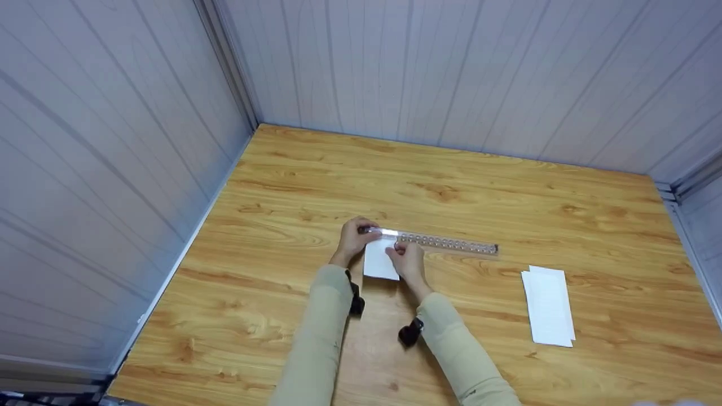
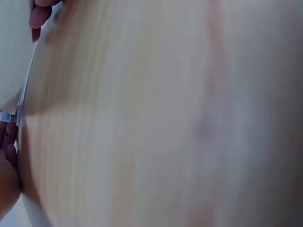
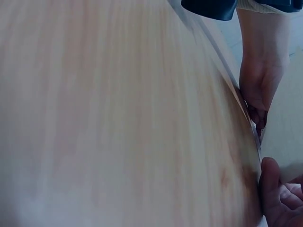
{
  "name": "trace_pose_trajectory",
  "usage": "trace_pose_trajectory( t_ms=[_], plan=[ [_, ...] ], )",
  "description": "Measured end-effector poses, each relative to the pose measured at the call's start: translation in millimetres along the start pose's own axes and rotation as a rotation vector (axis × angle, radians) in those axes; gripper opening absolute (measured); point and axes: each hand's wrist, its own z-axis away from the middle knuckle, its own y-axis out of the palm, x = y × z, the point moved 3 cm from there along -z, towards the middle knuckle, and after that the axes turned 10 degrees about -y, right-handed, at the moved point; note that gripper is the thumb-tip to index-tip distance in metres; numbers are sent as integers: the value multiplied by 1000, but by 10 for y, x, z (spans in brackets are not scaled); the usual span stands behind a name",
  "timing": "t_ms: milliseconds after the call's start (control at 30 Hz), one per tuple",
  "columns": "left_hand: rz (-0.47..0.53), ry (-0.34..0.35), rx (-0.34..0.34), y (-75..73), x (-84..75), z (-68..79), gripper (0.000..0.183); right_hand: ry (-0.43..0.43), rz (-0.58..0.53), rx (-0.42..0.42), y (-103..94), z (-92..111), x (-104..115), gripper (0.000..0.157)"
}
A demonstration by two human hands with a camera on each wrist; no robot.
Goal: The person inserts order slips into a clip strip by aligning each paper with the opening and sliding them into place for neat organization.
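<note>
A small white sheet of paper (image 1: pixel 381 261) lies between the two hands in the head view, its upper edge at a clear ruler (image 1: pixel 448 243) with a row of round shapes along it. My left hand (image 1: pixel 353 240) grips the ruler's left end, thumb on the near side and fingers on the far side. With thumb and fingers my right hand (image 1: pixel 410 261) pinches the paper along its right side, just below the ruler. In the right wrist view the paper (image 3: pixel 287 127) rises beside the right thumb (image 3: pixel 270 177). The left wrist view catches the ruler's end (image 2: pixel 6 116) by the left fingers.
Some white paper sheets (image 1: pixel 548 307) lie slightly fanned on the wooden table (image 1: pixel 304 180) to the right. Pale panel walls (image 1: pixel 361 73) border the table at the back and both sides. A black wrist camera (image 1: pixel 410 332) hangs below the right cuff.
</note>
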Motion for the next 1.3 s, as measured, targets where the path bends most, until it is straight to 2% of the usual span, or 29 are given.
trace_pose_trajectory(
  t_ms=[167,300,400,633,700,867,933,967,1167,1200,1300],
  plan=[
    [21,13,-1,13,125,-72,18,-2,-15,-5,9,1,6,17],
    [-19,7,-22,35,291,-144,19,-4,-18,-4,16,0,6,26],
    [-56,-8,-35,42,347,-167,19,-2,-8,-4,21,-2,4,27],
    [-43,-24,-33,41,349,-169,19,27,15,5,23,-11,3,22],
    [-22,-16,-20,26,255,-126,20,28,17,8,24,-13,1,21],
    [-11,-11,-15,26,266,-125,20,18,26,3,18,-12,7,19],
    [-30,-15,-25,41,358,-163,20,20,31,5,12,-11,9,19],
    [-43,-21,-29,40,353,-161,19,27,29,8,11,-13,6,19],
    [-80,-28,-42,47,336,-154,18,77,-27,34,19,-21,-37,24],
    [-83,-28,-43,49,336,-154,18,45,-53,16,30,-25,-65,24],
    [-86,-25,-46,51,339,-157,18,51,-69,22,29,-21,-78,20]
  ],
)
